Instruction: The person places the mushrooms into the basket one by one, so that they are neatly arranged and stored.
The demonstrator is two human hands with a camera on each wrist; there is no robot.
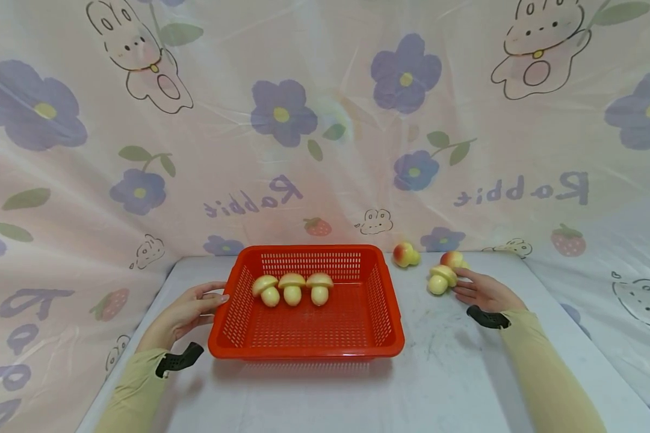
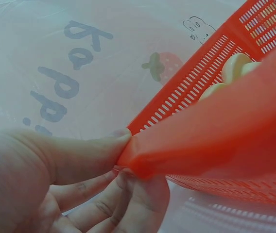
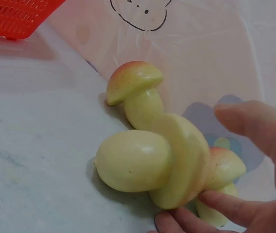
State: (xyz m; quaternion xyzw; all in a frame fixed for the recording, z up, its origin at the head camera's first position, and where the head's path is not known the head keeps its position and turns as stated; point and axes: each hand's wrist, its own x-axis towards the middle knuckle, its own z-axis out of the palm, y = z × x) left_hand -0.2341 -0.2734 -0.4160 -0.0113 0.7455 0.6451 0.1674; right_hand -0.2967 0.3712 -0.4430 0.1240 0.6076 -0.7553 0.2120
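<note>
My left hand (image 1: 188, 311) pinches the left rim of a red plastic basket (image 1: 306, 352), thumb above the edge and fingers below it, as the left wrist view shows. Inside, toward the back, lie three toy mushrooms (image 1: 292, 290) in a row, pale yellow with rounded caps. To the basket's right, my right hand (image 1: 484, 291) is at another toy mushroom (image 3: 133, 160). Its fingertips reach the cap's edge from the right, while the thumb stands apart. Close behind it is a red-capped mushroom (image 3: 225, 167), partly hidden by the nearer one and the fingers.
A further red-tinged mushroom (image 1: 405, 255) lies near the back edge, between the basket and the right hand. The white table (image 1: 433, 373) meets a hanging patterned cloth (image 1: 336, 174) at the back and sides. Both wrists carry black straps (image 1: 487, 317).
</note>
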